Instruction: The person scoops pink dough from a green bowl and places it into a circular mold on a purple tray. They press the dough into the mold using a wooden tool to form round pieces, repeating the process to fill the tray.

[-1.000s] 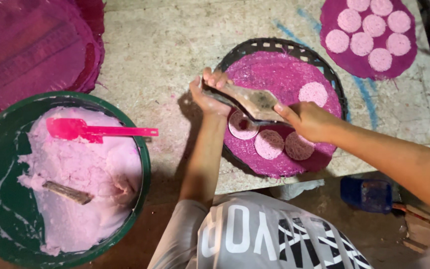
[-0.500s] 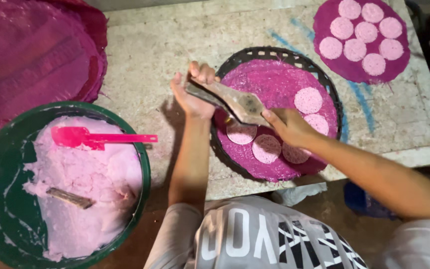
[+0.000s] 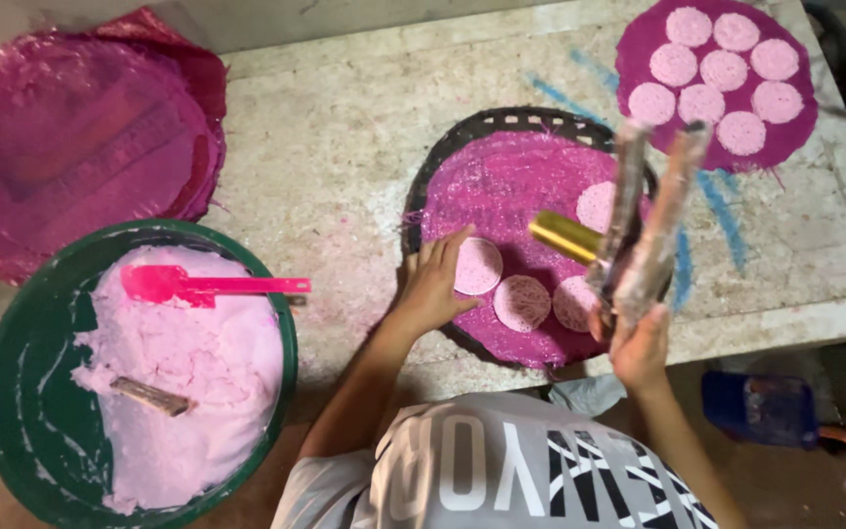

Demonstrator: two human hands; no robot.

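My left hand (image 3: 435, 284) rests on the magenta sheet (image 3: 506, 186) that covers a dark woven tray (image 3: 501, 122), fingertips touching a pale pink dough disc (image 3: 479, 265). Two more discs (image 3: 522, 303) lie next to it and another disc (image 3: 594, 204) sits farther back. My right hand (image 3: 638, 348) grips a hinged wooden press (image 3: 650, 220) with a brass-coloured handle, raised upright and swung apart above the tray's right side.
A green basin (image 3: 12, 411) of pink dough holds a pink spatula (image 3: 203, 285) and a wooden stick (image 3: 152, 396) at the left. Stacked magenta sheets (image 3: 80, 147) lie at the back left. A second sheet with several discs (image 3: 717, 78) sits at the back right. A blue object (image 3: 756, 407) lies below the table edge.
The press was held low across the tray by both hands; now my right hand alone has lifted it upright and apart, and my left hand has dropped onto the newly laid disc.
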